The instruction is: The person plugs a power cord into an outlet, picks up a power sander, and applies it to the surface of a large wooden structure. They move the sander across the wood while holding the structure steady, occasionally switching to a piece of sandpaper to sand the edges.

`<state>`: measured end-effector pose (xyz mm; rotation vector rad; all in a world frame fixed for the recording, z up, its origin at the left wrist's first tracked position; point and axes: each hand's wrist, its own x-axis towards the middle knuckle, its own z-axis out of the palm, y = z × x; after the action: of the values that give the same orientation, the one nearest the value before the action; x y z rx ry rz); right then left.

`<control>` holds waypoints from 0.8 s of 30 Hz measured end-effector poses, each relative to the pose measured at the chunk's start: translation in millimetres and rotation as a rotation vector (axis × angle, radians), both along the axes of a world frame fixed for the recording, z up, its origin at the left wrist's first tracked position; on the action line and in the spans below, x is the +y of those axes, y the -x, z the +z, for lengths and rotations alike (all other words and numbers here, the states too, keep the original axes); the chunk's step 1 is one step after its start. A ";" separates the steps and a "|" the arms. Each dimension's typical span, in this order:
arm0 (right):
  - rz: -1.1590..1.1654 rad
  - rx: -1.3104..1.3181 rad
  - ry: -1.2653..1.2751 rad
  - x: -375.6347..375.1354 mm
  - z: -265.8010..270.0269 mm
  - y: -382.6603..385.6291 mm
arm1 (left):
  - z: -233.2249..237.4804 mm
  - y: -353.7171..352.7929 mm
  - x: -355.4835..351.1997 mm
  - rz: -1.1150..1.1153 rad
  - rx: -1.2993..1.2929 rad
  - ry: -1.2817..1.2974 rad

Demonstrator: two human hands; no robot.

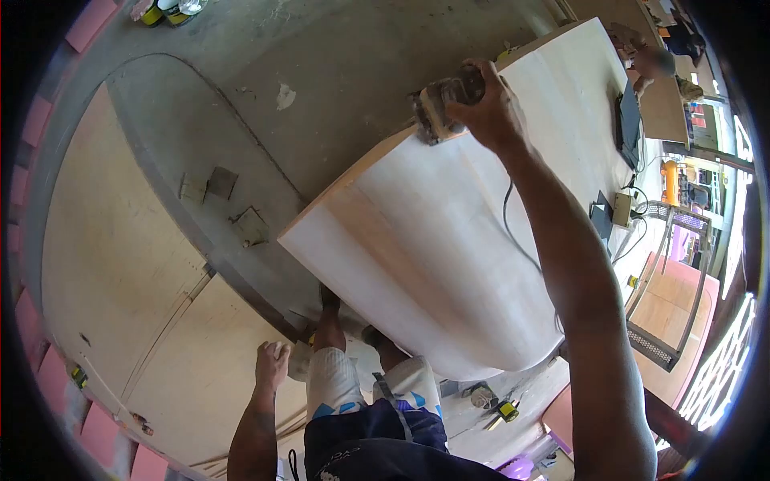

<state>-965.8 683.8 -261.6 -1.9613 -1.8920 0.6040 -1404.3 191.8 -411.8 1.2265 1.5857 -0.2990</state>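
My right hand (493, 108) is wrapped round a dusty power sander (439, 104), which rests on the far left edge of a large curved wooden panel (433, 240). The panel has a whitish surface with bare brown bands. A dark cable (513, 228) runs from near my right forearm down over the panel. My left hand (273, 362) hangs low by my left leg, its fingers curled in; whether anything is inside them is hidden.
A flat wooden board (120, 240) lies at the left. Scraps (222, 183) lie on the concrete floor. A metal frame (674, 280) stands at the right, near a socket box (622, 210). Another person (654, 62) is at the upper right.
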 end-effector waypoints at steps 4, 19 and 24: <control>0.183 0.193 -0.127 -21.3 -41.9 1.1 | -28.9 13.0 -39.1 0.176 0.103 -0.211; 0.105 -0.074 0.190 -89.5 44.1 26.7 | -56.1 9.5 -44.8 0.156 -0.019 0.254; -0.070 0.054 -0.006 -30.8 -16.8 6.6 | -45.3 -7.1 -50.4 0.276 -0.039 -0.167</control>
<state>-972.3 653.0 -278.5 -1.9783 -1.7829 0.6246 -1397.3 141.4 -457.1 1.1123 1.7483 0.0344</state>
